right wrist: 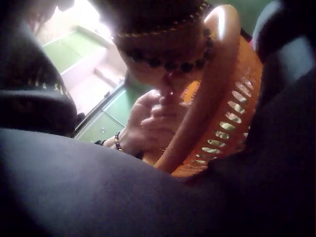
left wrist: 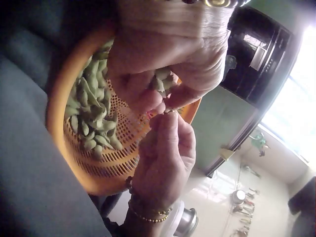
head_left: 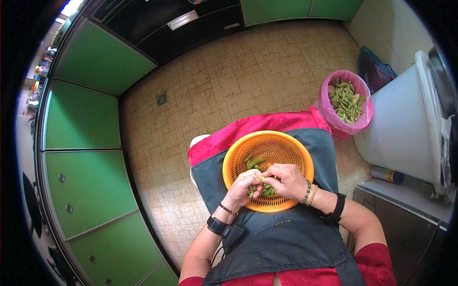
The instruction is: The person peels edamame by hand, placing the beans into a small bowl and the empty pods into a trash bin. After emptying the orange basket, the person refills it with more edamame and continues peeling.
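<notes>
An orange plastic colander (head_left: 310, 167) sits on the person's lap, with green soybean pods (left wrist: 94, 98) heaped along one side. Over it, the left hand (head_left: 245, 187) keeps a few pods (left wrist: 162, 81) in its curled fingers. Thumb and fingertips of that hand meet those of the right hand (head_left: 286, 181) at a small green pod (head_left: 262, 178). The right hand pinches the pod's end between thumb and forefinger; most of the pod is hidden by the fingertips. In the right wrist view the colander wall (right wrist: 232, 118) covers part of the hands.
A bin with a pink liner (head_left: 324, 102), holding green pods or trimmings, stands on the tiled floor (head_left: 214, 71) at the right. Beside it are a large pale tub (head_left: 396, 124) and a spray can (head_left: 385, 174). Green cabinets (head_left: 83, 117) line the left.
</notes>
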A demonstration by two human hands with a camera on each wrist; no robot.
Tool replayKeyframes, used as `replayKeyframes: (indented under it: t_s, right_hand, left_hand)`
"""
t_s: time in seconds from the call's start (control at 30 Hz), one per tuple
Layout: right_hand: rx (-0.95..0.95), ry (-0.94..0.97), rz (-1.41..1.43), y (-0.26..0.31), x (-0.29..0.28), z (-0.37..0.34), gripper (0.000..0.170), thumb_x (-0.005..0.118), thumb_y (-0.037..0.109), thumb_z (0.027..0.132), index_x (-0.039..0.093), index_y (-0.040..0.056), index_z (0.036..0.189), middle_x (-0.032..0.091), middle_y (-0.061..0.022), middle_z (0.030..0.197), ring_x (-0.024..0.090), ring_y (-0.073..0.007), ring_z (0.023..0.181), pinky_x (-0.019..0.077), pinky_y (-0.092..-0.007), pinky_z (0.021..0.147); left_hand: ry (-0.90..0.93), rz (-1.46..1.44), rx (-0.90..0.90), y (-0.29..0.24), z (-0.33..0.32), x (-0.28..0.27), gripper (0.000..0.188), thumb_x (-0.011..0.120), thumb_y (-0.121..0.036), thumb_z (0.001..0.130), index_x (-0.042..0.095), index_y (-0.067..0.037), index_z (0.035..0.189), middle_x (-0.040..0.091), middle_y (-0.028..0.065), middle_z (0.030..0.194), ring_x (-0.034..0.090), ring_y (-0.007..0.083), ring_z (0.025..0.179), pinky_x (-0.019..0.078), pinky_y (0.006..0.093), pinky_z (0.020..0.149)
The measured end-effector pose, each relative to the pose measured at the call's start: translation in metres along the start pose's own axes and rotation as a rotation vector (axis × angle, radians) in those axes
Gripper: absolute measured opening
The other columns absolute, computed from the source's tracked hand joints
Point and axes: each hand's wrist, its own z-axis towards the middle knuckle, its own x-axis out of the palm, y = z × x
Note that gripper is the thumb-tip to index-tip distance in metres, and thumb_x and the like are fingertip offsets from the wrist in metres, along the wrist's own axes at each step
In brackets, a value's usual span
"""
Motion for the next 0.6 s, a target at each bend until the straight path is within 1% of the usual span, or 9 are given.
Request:
replayKeyframes:
  t_s: [0.07, 0.17, 0.27, 0.37, 0.47, 0.5, 0.6]
  right_hand:
    - [0.029, -0.015, 0.011, 0.001, 0.002, 0.001, 0.008, 0.064, 0.012, 0.073, 0.061, 0.0052, 0.076, 0.059, -0.0094, 0.066, 0.059, -0.021, 0.058, 0.0445, -0.0301, 0.052]
    - [0.224, 0.006, 0.182, 0.006, 0.001, 0.003, 0.009, 0.063, 0.012, 0.074, 0.063, 0.0043, 0.077, 0.061, -0.007, 0.066, 0.057, -0.014, 0.057, 0.044, -0.0279, 0.052]
    - [0.405, 0.076, 0.32, -0.003, 0.004, 0.004, 0.011, 0.063, 0.014, 0.077, 0.064, 0.0027, 0.079, 0.062, -0.0025, 0.067, 0.055, -0.0084, 0.058, 0.0437, -0.0256, 0.053]
    - [0.496, 0.043, 0.54, -0.015, 0.013, 0.002, 0.018, 0.06, 0.019, 0.078, 0.061, 0.0042, 0.068, 0.058, 0.0001, 0.059, 0.051, -0.0061, 0.054, 0.0403, -0.0239, 0.049]
    - [0.719, 0.231, 0.699, -0.012, -0.002, 0.009, 0.02, 0.058, 0.019, 0.08, 0.06, 0.0044, 0.066, 0.056, 0.003, 0.059, 0.046, -0.0032, 0.052, 0.0359, -0.0208, 0.045]
    - [0.76, 0.27, 0.711, -0.008, -0.007, 0.011, 0.021, 0.057, 0.018, 0.081, 0.059, 0.0054, 0.065, 0.054, 0.0035, 0.059, 0.043, -0.0017, 0.051, 0.0323, -0.0188, 0.043]
    - [0.759, 0.256, 0.75, -0.009, -0.007, 0.01, 0.022, 0.055, 0.018, 0.082, 0.059, 0.0054, 0.064, 0.055, 0.0037, 0.06, 0.044, -0.0024, 0.051, 0.0339, -0.0193, 0.044]
  left_hand:
    - [-0.017, -0.006, 0.016, 0.001, 0.001, -0.001, 0.008, 0.044, -0.006, 0.073, 0.049, -0.003, 0.079, 0.05, 0.0067, 0.061, 0.046, 0.0126, 0.048, 0.0369, 0.0207, 0.04]
    - [-0.06, 0.004, 0.041, 0.001, 0.001, 0.001, 0.008, 0.044, -0.006, 0.073, 0.05, -0.003, 0.077, 0.05, 0.0064, 0.061, 0.045, 0.0126, 0.047, 0.037, 0.0211, 0.04]
    - [-0.063, 0.023, 0.088, 0.002, 0.002, 0.001, 0.008, 0.044, -0.006, 0.073, 0.05, -0.003, 0.077, 0.05, 0.0057, 0.06, 0.045, 0.0122, 0.047, 0.0363, 0.0215, 0.041]
    - [-0.079, 0.119, 0.107, 0.002, 0.001, 0.004, 0.006, 0.045, -0.007, 0.073, 0.05, -0.003, 0.076, 0.05, 0.0054, 0.06, 0.044, 0.0116, 0.047, 0.0353, 0.0217, 0.042]
    - [-0.076, 0.159, 0.101, 0.002, 0.001, 0.007, 0.006, 0.047, -0.008, 0.074, 0.05, -0.004, 0.074, 0.05, 0.0048, 0.061, 0.044, 0.0108, 0.048, 0.0347, 0.0213, 0.043]
    - [-0.08, 0.177, 0.099, 0.001, 0.0, 0.009, 0.005, 0.047, -0.008, 0.074, 0.05, -0.004, 0.074, 0.05, 0.0047, 0.061, 0.044, 0.0106, 0.048, 0.0348, 0.0212, 0.044]
    - [-0.077, 0.229, 0.095, 0.0, -0.001, 0.012, 0.006, 0.047, -0.009, 0.075, 0.051, -0.005, 0.074, 0.05, 0.0041, 0.061, 0.044, 0.0099, 0.049, 0.0349, 0.0209, 0.045]
